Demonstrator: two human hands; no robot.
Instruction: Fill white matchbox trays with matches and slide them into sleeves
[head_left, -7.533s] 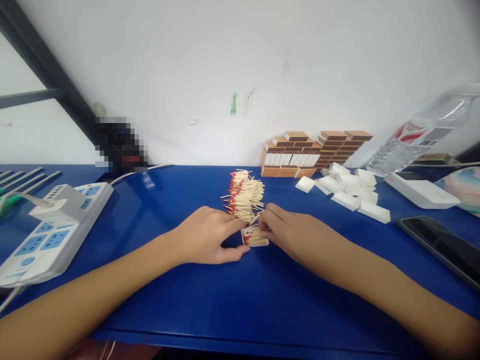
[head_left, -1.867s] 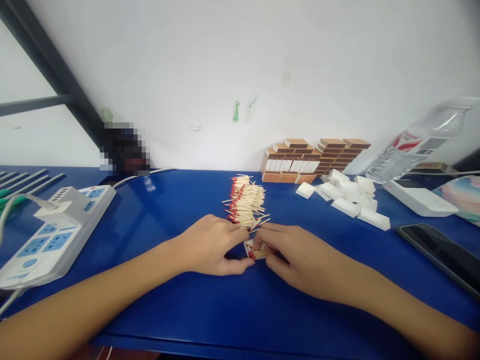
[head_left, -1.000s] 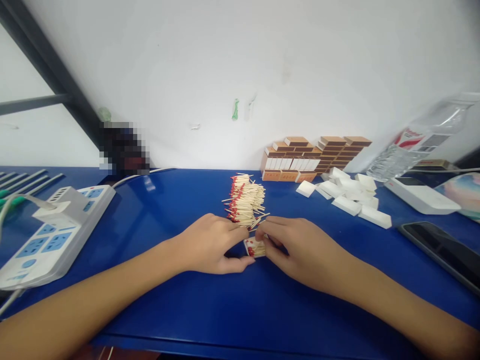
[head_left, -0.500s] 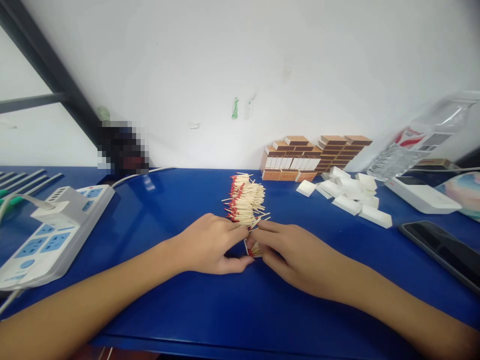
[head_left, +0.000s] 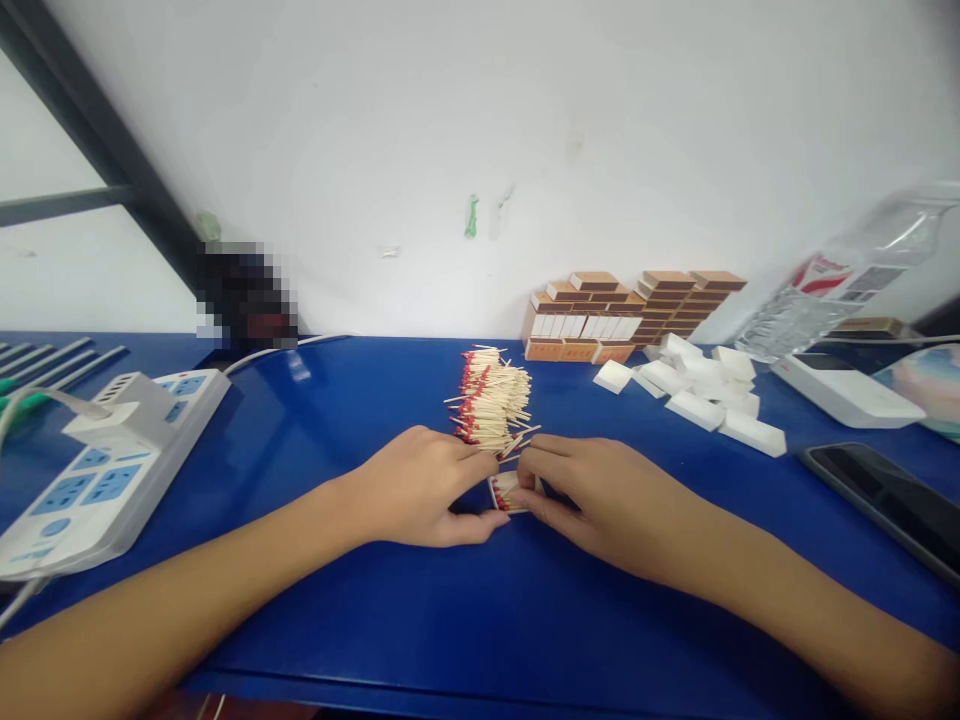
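A small white matchbox tray (head_left: 493, 492) lies on the blue table between my hands, with red-tipped matches (head_left: 507, 496) in it. My left hand (head_left: 424, 487) grips the tray's left end, thumb at the near corner and index finger at the far one. Over the tray's right part, my right hand (head_left: 592, 500) has thumb and fingers bent together. What its fingertips hold, if anything, is hidden. Just beyond both hands lies a big heap of loose matches (head_left: 491, 400), most red heads pointing left.
Stacked matchboxes (head_left: 581, 325) stand against the wall. Right of the heap lie several white trays (head_left: 694, 380), a phone (head_left: 885, 500), a white device (head_left: 847, 390) and a plastic bottle (head_left: 832, 275). A power strip (head_left: 112, 480) with a plugged-in adapter sits at left.
My right hand has shifted slightly right and its fingers have drawn back, so more of the tray and the matches in it shows. My left hand has stayed in place.
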